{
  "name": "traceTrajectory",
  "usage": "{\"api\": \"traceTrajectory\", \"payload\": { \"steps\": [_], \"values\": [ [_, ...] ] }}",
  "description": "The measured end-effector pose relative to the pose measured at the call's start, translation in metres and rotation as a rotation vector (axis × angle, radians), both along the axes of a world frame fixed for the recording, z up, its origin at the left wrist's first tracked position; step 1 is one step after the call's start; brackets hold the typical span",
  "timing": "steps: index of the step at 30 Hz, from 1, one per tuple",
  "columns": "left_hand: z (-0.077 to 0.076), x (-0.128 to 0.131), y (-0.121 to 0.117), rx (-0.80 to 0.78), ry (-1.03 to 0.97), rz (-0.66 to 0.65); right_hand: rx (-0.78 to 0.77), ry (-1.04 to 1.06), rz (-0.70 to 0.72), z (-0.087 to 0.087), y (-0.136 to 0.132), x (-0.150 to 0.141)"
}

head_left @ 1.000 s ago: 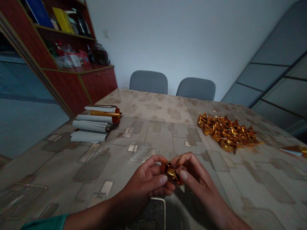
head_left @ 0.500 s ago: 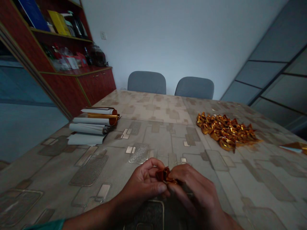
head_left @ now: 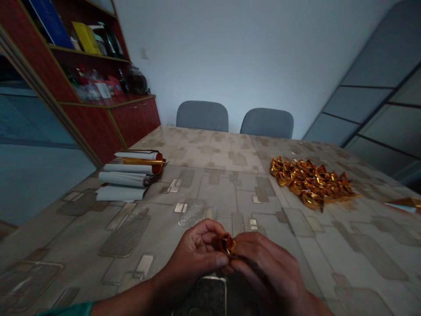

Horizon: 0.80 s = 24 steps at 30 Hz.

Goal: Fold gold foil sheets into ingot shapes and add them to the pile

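Observation:
Between my two hands, over the near part of the table, is a small folded piece of gold foil paper point(head_left: 226, 244). My left hand point(head_left: 199, 252) is closed around its left side, thumb in front and fingers behind. My right hand point(head_left: 268, 261) pinches its right side with thumb and fingers. Parts of the piece are hidden by the fingertips. Off to the right stand rows of folded gold foil ingots point(head_left: 309, 180), bunched close together. At the left lie several curled sheets of gold-and-white foil paper point(head_left: 126, 177), mostly white side out.
A patterned cloth covers the table point(head_left: 217, 188). One more folded foil sheet point(head_left: 406, 204) lies at the far right edge. Two grey chairs point(head_left: 202, 116) stand behind the table, against a white wall. A red-brown cabinet point(head_left: 131, 118) with shelves is at the back left.
The foil piece has turned slightly in my fingers, and its hollow, shiny inside shows more now. My right fingers have shifted a little on it. The whole view has moved slightly.

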<state>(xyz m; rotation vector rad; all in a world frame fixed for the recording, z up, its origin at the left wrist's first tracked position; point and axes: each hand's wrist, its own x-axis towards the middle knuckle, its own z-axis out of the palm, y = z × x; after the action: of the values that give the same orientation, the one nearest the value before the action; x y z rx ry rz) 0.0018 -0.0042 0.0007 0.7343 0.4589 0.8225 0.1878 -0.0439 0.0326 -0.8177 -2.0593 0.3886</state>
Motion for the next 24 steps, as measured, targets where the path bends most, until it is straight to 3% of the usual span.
{"api": "traceTrajectory", "payload": {
  "steps": [10, 16, 24],
  "values": [
    [-0.011, 0.002, 0.002, 0.053, -0.048, 0.006, 0.033, -0.046, -0.027, 0.002, 0.000, -0.001],
    [-0.019, 0.003, 0.003, 0.093, -0.040, -0.009, -0.036, -0.072, -0.061, 0.000, 0.000, 0.000],
    [-0.016, 0.002, 0.005, 0.125, 0.022, 0.006, 0.029, -0.065, -0.065, 0.002, 0.003, 0.004]
  ]
}}
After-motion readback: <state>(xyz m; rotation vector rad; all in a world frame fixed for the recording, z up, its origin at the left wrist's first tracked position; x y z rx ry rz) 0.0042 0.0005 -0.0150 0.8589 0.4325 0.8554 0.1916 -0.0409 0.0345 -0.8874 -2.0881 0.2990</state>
